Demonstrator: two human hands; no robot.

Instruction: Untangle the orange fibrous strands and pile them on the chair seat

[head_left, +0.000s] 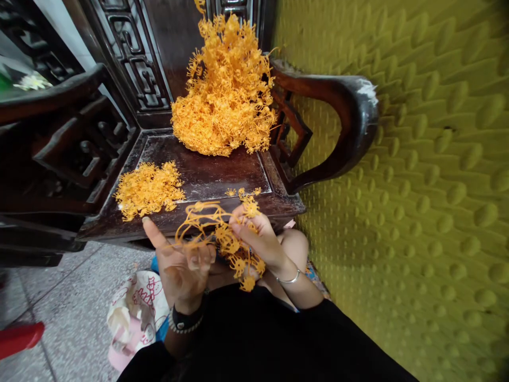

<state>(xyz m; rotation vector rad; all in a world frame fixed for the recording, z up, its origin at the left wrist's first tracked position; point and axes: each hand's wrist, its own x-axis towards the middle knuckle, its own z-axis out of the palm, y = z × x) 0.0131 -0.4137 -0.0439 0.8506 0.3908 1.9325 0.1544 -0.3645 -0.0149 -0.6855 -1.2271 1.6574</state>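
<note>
Between my hands hangs a loose bunch of orange plastic flower parts (230,241), with thin looping stems and small spiky heads. My right hand (260,241) pinches it with thumb and fingertips. On my left hand (183,268) the index finger points out, while the other fingers curl in where the stems reach them; blur partly hides this hold. Just beyond that index fingertip lies a small pile of orange flower heads (150,190) on the dark wooden chair seat (210,175). A few loose heads (242,192) rest near the seat's front edge.
A tall heap of orange flower parts (226,95) leans against the chair back. The curved armrest (345,122) stands beside a yellow-green textured wall (429,175). On the speckled floor at left are a white and pink bag (137,302) and a red object (22,339).
</note>
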